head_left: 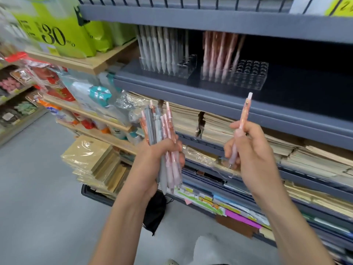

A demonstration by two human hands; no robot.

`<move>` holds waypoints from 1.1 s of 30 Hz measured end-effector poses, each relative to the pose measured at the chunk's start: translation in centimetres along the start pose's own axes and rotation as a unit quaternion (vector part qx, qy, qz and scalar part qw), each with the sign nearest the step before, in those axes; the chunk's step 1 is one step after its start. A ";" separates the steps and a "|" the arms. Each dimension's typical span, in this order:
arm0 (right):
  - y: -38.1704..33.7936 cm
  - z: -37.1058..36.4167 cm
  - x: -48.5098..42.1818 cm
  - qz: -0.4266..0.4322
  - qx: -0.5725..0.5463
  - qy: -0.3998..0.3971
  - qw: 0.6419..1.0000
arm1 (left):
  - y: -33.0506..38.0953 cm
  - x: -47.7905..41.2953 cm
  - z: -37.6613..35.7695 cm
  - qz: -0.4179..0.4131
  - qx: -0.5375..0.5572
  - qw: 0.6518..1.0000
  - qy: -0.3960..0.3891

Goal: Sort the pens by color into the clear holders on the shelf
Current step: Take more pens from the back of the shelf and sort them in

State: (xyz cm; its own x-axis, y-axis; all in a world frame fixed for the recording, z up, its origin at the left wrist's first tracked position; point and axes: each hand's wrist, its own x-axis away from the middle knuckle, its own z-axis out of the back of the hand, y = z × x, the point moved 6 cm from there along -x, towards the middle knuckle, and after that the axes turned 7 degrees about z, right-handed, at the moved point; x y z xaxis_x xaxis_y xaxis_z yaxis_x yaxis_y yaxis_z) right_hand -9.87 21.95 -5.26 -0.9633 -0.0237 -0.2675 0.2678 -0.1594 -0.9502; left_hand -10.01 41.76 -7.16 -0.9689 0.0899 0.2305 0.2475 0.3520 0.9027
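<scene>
The right hand (252,150) is pinching one pink patterned pen (241,125), tilted, tip downward; the left hand (160,152) is gripping an upright bundle of grey and pink pens (160,127).

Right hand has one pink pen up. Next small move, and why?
Probably lift the right hand so the pink pen drops into a free hole of the right holder: that one holds pink pens, the left holder grey pens.

Left hand (152,155): I see it gripping a pen bundle (158,123), center frame.
Right hand (256,155): holds one pink pen (245,111).
</scene>
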 end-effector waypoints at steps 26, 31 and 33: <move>0.3 4.8 -15.6 0.106 0.158 0.361 0.913 | 4.2 -15.8 1.5 0.095 -0.053 0.990 -0.093; 0.6 4.4 -18.0 0.081 0.233 0.324 0.913 | 4.6 -16.1 2.0 0.109 -0.074 0.987 -0.091; 0.3 4.3 -19.1 0.048 0.306 0.314 0.897 | 4.6 -16.2 2.1 0.115 -0.078 0.986 -0.086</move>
State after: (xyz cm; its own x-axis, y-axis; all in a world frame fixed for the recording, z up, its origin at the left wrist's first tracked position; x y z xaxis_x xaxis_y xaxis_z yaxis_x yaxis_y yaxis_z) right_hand 8.48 18.09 0.22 -0.6835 0.4643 -0.5632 0.1025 -0.7029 -0.7038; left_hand 6.86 43.91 -7.52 -0.8690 0.3130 0.3833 0.4454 0.1571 0.8814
